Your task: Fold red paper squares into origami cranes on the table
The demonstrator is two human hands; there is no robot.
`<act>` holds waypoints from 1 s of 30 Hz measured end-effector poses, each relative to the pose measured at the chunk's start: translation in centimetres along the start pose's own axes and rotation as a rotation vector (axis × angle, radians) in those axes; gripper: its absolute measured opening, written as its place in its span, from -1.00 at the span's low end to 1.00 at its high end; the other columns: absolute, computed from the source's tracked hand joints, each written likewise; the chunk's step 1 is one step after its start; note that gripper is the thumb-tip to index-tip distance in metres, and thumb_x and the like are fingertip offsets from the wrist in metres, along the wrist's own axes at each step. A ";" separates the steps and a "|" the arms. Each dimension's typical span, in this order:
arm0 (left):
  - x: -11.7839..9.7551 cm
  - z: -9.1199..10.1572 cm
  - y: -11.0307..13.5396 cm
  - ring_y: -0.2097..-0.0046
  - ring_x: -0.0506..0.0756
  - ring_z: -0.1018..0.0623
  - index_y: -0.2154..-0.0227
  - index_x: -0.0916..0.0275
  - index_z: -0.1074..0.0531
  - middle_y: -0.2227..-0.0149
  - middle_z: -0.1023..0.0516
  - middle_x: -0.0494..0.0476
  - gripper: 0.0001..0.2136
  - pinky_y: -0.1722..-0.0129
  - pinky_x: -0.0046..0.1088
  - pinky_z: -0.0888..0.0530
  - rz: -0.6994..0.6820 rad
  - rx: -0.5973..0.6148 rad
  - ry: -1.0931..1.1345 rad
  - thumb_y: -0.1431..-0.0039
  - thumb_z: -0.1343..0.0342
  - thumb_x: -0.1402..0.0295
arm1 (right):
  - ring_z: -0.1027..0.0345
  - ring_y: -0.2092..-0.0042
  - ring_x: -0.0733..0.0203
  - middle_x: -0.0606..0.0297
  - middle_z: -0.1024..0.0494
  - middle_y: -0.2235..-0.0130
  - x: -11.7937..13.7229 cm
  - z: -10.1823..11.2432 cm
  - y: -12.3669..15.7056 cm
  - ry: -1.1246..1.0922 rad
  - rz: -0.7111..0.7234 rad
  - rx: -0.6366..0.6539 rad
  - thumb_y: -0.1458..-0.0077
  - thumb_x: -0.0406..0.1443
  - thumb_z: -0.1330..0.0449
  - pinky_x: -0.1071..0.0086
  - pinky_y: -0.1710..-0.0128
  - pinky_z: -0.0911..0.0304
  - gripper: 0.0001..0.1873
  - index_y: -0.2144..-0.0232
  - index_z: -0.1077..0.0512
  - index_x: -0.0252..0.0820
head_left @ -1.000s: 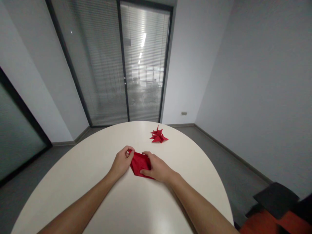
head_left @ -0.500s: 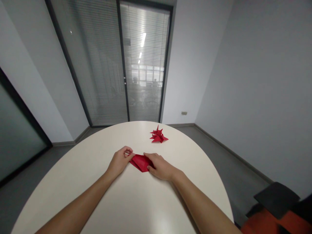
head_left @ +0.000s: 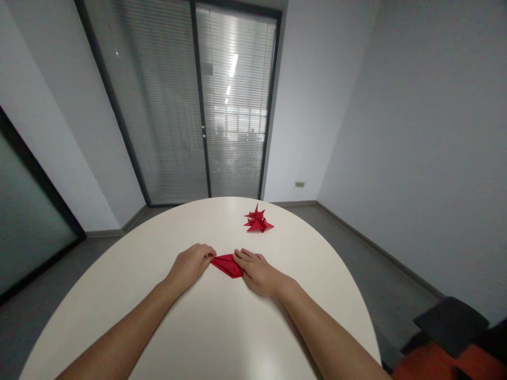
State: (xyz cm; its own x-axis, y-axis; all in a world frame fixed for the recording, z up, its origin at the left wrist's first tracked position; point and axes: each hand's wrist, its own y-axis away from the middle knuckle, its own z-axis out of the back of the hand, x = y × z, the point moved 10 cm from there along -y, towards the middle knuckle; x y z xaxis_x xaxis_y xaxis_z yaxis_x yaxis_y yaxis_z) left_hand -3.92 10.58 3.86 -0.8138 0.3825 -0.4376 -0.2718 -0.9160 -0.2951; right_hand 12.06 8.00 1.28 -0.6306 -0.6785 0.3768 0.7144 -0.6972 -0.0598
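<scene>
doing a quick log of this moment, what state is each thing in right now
red paper: folded, tapering toward its left end
left hand: closed on the red paper's left tip
right hand: laid over the red paper's right part
red folded pieces: pointed, grouped on the table
blinds: lowered

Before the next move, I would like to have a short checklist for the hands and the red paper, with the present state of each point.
1. Left hand at the left tip of the red paper: ok.
2. Right hand on the paper's right part: ok.
3. Paper's right end visible: not ok, the right hand covers it.
4. Folded edges exactly aligned: cannot tell, too small.
5. Pointed red paper shapes apart from both hands: ok.
</scene>
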 end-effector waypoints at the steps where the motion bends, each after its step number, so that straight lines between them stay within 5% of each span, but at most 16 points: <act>1: -0.1 0.0 0.0 0.14 0.19 -0.52 0.31 0.09 -0.59 0.24 -0.63 0.13 -0.80 0.14 -0.36 -0.37 0.006 -0.001 -0.029 -0.19 -0.04 0.39 | 0.14 -0.41 -0.13 0.02 0.01 -0.41 0.0 -0.1 0.0 0.001 0.004 0.003 -0.26 -0.38 0.07 -0.13 -0.29 0.05 -0.32 -0.40 0.04 -0.22; 11: -1.5 0.7 0.3 0.12 0.23 -0.50 0.30 0.17 -0.57 0.23 -0.58 0.21 -0.75 0.12 -0.28 -0.40 -0.014 -0.018 -0.275 -0.19 0.03 0.52 | 0.30 -0.44 -0.10 0.10 0.11 -0.42 -0.2 -0.5 0.1 -0.093 -0.082 0.019 -0.39 -0.07 0.16 -0.13 -0.37 0.29 -0.37 -0.40 0.05 -0.13; 14: -2.7 1.0 0.4 0.03 0.23 -0.51 0.16 0.21 -0.56 0.11 -0.59 0.26 -0.70 -0.01 -0.23 -0.41 -0.036 -0.082 -0.249 -0.23 0.07 0.50 | 0.35 -0.44 -0.12 0.11 0.13 -0.43 0.0 -0.5 0.1 -0.062 -0.094 0.029 -0.39 -0.05 0.19 -0.12 -0.37 0.34 -0.35 -0.41 0.09 -0.17; 18: -4.7 -1.8 1.1 -0.21 0.20 -0.42 -0.17 0.27 -0.38 -0.22 -0.42 0.29 -0.58 -0.23 -0.22 -0.30 -0.113 0.028 -0.186 -0.33 0.13 0.36 | 0.39 -0.44 -0.12 0.13 0.14 -0.43 0.0 -0.5 0.1 -0.043 -0.121 0.026 -0.38 0.00 0.21 -0.11 -0.38 0.36 -0.31 -0.41 0.12 -0.18; 22: -3.8 -4.7 2.2 -0.33 0.32 -0.26 -0.25 0.43 -0.27 -0.31 -0.23 0.46 -0.46 -0.28 -0.03 -0.21 -0.044 0.153 -0.256 -0.35 0.16 0.19 | 0.42 -0.44 -0.12 0.13 0.13 -0.43 -0.3 -0.8 0.2 -0.020 -0.152 0.038 -0.35 0.06 0.22 -0.09 -0.38 0.38 -0.26 -0.41 0.13 -0.17; 27: -2.2 -4.4 2.6 -0.34 0.42 -0.21 -0.22 0.56 -0.27 -0.30 -0.20 0.60 -0.41 -0.28 0.11 -0.14 0.090 0.095 -0.413 -0.33 0.15 0.16 | 0.45 -0.44 -0.15 0.19 0.17 -0.44 -0.3 -0.9 0.1 -0.001 -0.147 0.052 -0.34 0.08 0.18 -0.13 -0.37 0.41 -0.28 -0.41 0.11 -0.06; 30: -3.6 -4.1 2.5 -0.37 0.33 -0.16 -0.28 0.50 -0.20 -0.34 -0.15 0.48 -0.46 -0.31 0.01 -0.14 -0.005 0.039 -0.423 -0.35 0.19 0.26 | 0.48 -0.44 -0.15 0.21 0.21 -0.44 -0.1 -1.1 0.0 0.027 -0.138 0.092 -0.34 0.09 0.21 -0.13 -0.37 0.44 -0.28 -0.41 0.14 -0.04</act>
State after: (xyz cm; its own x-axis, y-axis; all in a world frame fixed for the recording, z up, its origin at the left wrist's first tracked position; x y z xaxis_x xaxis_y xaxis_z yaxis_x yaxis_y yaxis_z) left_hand 0.45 7.37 1.18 -0.9493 0.3108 -0.0470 -0.2888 -0.9214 -0.2599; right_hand 11.80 7.80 0.26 -0.7321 -0.5843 0.3502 0.6441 -0.7611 0.0765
